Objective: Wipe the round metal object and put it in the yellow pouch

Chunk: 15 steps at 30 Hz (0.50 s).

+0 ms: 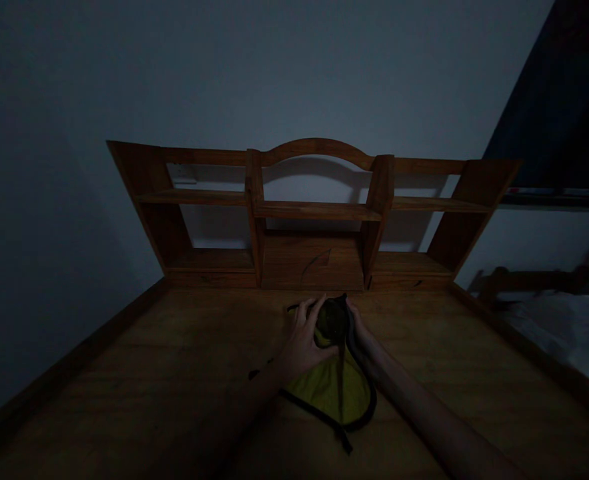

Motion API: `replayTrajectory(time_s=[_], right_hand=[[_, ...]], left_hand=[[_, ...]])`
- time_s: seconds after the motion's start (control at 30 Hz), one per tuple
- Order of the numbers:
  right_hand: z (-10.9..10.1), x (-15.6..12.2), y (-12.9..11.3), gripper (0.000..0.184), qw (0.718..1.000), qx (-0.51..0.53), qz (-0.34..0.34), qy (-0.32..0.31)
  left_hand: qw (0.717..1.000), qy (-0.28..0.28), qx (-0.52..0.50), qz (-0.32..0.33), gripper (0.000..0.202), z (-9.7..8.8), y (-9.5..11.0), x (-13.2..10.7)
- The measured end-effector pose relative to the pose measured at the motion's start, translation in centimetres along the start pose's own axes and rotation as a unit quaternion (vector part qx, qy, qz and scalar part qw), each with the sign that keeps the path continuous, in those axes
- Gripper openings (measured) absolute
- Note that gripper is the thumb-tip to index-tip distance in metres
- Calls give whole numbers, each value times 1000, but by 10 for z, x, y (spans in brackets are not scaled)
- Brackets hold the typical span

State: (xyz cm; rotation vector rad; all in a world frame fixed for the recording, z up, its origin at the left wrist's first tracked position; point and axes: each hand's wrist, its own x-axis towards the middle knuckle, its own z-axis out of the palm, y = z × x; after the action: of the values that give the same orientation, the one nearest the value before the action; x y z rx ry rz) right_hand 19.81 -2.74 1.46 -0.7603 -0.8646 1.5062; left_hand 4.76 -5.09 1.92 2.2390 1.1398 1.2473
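A yellow fabric piece with black edging (341, 393) lies on the wooden desk (174, 373) in dim light. Its far end is bunched into a dark lump between my hands. My left hand (304, 340) rests on the left of that lump, fingers curled over the cloth. My right hand (357, 333) grips the right edge of the fabric along the black trim. A black strap end trails off toward me below the cloth.
A wooden shelf unit (314, 210) with an arched top stands at the back of the desk against a pale wall. Raised rails run along the desk's left and right edges. A bed with white bedding (564, 327) lies to the right.
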Motion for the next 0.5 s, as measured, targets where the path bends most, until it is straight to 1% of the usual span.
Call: replayTrajectory(time_s=[0.13,0.27,0.4,0.5], right_hand=[[-7,9,6,45,1000,6,8,-5],[-10,9,9,47,1000,-23,10,-1],[-11,5,9,48,997,-68,-37,-2],[-13,3,6,47,990,-120,-79,7]], left_hand=[[1000,28,-1,-14,84,2,-1,0],[1000,26,2,2,75,0,1,1],[1000,23,17,6,74,-2,3,0],[999,17,35,0,78,-1,3,-2]])
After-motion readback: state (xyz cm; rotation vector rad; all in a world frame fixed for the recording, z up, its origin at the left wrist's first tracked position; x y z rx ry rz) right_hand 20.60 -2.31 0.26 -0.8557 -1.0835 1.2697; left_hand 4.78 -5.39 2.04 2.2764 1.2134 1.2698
